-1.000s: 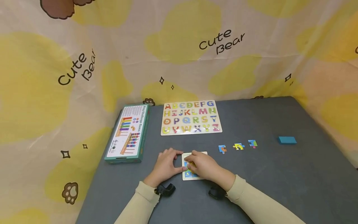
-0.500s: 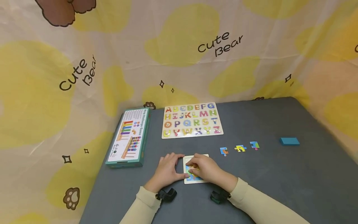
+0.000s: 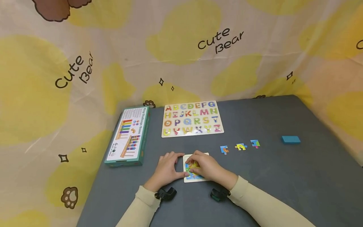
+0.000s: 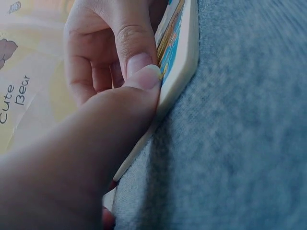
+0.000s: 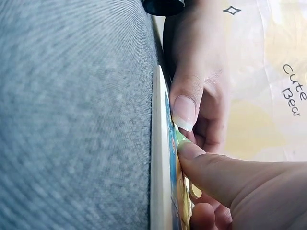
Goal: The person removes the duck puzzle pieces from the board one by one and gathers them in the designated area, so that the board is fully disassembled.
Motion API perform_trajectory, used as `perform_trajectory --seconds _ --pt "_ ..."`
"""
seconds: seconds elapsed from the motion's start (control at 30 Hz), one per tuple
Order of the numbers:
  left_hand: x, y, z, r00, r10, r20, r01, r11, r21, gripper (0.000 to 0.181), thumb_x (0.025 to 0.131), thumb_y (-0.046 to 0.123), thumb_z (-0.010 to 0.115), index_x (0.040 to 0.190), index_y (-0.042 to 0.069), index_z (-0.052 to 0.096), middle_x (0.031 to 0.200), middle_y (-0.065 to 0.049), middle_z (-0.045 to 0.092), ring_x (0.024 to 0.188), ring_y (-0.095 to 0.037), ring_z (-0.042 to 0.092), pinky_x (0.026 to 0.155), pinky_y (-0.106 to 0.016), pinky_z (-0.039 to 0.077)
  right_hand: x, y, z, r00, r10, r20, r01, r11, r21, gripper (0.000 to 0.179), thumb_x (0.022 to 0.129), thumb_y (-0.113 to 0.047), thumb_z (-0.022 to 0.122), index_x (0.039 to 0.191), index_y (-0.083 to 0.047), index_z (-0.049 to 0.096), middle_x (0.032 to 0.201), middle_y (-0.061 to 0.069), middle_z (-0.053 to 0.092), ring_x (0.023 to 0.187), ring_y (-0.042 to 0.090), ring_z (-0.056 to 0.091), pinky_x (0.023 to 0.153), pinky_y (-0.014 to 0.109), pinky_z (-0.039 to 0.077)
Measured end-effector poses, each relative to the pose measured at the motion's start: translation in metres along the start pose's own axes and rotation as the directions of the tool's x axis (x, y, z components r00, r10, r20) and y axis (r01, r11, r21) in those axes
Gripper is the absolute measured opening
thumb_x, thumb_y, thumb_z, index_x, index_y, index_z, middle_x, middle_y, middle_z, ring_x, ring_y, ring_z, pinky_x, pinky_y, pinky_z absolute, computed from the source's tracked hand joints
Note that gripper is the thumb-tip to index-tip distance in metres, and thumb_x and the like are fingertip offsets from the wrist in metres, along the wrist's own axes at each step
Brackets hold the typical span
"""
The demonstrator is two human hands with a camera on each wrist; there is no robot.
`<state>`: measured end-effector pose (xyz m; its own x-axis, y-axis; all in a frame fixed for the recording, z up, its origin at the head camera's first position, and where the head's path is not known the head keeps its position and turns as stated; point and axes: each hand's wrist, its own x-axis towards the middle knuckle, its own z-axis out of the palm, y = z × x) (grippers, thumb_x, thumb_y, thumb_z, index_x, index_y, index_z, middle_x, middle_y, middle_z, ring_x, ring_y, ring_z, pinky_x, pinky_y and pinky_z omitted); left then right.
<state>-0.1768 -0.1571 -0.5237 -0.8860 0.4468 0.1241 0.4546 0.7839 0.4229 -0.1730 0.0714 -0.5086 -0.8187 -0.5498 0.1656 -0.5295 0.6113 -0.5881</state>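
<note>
A small jigsaw puzzle board (image 3: 195,180) with a pale frame and a blue, green and yellow picture lies flat before me in the head view. My left hand (image 3: 167,170) is spread along its left side, index finger at the far corner and thumb pressing the near part. Over the picture, my right hand (image 3: 208,167) curls its fingers and pinches a puzzle piece. In the right wrist view a green bit of that puzzle piece (image 5: 182,137) shows, tilted, by the right thumb; the rest is hidden. Both thumbs nearly meet in the left wrist view.
Three loose puzzle pieces (image 3: 241,146) lie in a row right of the board. Behind it is an alphabet board (image 3: 193,123). A green-edged game box (image 3: 127,135) stands at the left, and a teal block (image 3: 290,140) lies far right. A printed cloth (image 3: 181,69) hangs behind the table.
My right hand's fingers have shifted slightly over the puzzle picture, showing more yellow beneath them. The left hand keeps its place on the board. The head view tilts a little.
</note>
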Motion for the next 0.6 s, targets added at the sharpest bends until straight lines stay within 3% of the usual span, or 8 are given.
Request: perform_trajectory --seconds 0.3,0.6 --pt "-0.0029 -0.0035 0.004 1.0 -0.008 -0.005 0.008 1.0 -0.014 0.078 0.077 0.058 0.09 0.139 0.017 0.065 0.086 0.01 0.042 0.079 -0.011 0.037 0.075 -0.037 0.028 0.0008 -0.0015 0.0025 1.0 0.023 0.014 -0.024 0.996 0.085 0.027 0.088 -0.012 0.087 0.113 -0.012 0.076 0.084 -0.012 0.059 0.074 0.004 0.053 0.069 0.026 0.047" --pt "0.0007 -0.0029 0.0028 1.0 -0.001 0.004 0.001 1.0 -0.011 0.079 0.078 0.056 0.09 0.141 0.016 0.064 0.087 0.01 0.042 0.079 -0.012 0.037 0.076 -0.036 0.028 0.0018 0.0006 -0.0002 0.997 0.076 0.014 -0.078 0.978 0.195 0.016 0.091 -0.011 0.083 0.104 -0.013 0.074 0.079 -0.011 0.058 0.07 0.005 0.053 0.066 0.026 0.048"
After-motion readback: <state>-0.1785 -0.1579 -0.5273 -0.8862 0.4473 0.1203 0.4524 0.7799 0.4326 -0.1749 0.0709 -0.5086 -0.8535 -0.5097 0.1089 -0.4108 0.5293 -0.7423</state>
